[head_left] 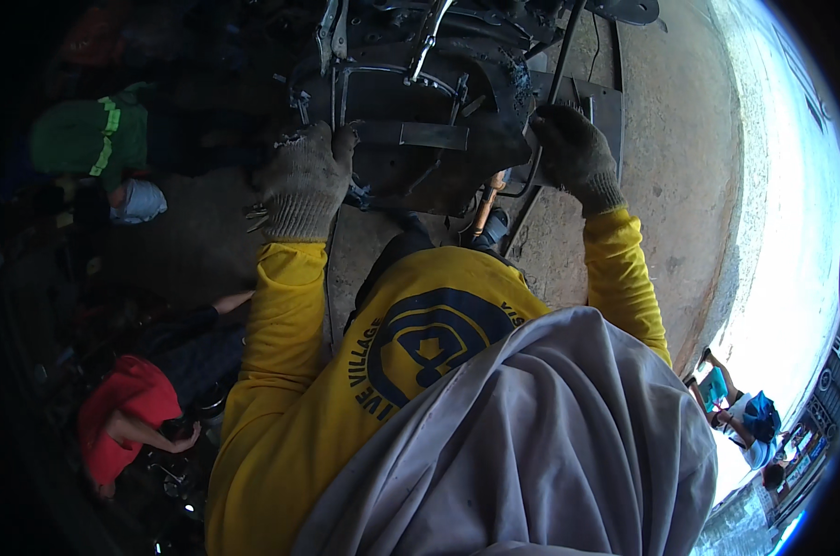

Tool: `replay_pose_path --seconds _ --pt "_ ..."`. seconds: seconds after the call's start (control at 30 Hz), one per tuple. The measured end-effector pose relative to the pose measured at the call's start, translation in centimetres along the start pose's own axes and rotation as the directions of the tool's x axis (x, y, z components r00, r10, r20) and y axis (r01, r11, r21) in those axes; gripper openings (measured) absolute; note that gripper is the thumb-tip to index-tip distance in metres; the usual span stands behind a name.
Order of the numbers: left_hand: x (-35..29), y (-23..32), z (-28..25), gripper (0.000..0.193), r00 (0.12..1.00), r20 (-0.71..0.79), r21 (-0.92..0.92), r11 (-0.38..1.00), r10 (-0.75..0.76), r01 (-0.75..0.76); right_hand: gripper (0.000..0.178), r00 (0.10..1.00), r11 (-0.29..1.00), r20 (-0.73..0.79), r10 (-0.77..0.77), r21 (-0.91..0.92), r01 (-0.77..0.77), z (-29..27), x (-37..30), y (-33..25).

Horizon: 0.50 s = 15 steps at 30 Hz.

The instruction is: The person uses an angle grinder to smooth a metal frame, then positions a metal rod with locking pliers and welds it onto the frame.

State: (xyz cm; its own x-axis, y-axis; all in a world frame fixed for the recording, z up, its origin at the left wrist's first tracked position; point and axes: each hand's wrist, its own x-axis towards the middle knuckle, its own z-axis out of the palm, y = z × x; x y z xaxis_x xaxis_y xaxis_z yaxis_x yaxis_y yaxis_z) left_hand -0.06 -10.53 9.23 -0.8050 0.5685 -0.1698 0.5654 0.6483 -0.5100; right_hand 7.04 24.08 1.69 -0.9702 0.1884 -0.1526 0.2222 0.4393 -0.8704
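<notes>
While a grey cloth (531, 445) drapes nearest, the left hand (306, 181) (gloved) grips the rim of the dark metal assembly (420, 120), and the right hand (573, 153) is closed round a thin black rod (557, 79) beside it; assembly looks mid-work, grimy, on the concrete floor (679, 167).

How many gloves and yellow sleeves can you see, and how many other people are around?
Grey work gloves: 2, on the left hand and the right hand
Yellow sleeves: 2, left sleeve and right sleeve
Other people: 3, in green, in red, in blue
Total: 7
</notes>
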Motion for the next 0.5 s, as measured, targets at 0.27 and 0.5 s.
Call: replay_pose_path --seconds 0.27,0.5 --pt "1.6 0.3 -0.4 0.033 0.936 0.135 -0.340 0.872 -0.326 0.353 0.043 0.964 0.847 0.043 -0.264 -0.468 0.253 1.3 14.0 -2.3" --pt "1.0 1.4 0.3 0.039 0.893 -0.197 -0.346 0.881 -0.404 0.322 0.051 0.939 0.489 0.338 -0.064 -0.809 0.324 5.4 23.1 -3.5"
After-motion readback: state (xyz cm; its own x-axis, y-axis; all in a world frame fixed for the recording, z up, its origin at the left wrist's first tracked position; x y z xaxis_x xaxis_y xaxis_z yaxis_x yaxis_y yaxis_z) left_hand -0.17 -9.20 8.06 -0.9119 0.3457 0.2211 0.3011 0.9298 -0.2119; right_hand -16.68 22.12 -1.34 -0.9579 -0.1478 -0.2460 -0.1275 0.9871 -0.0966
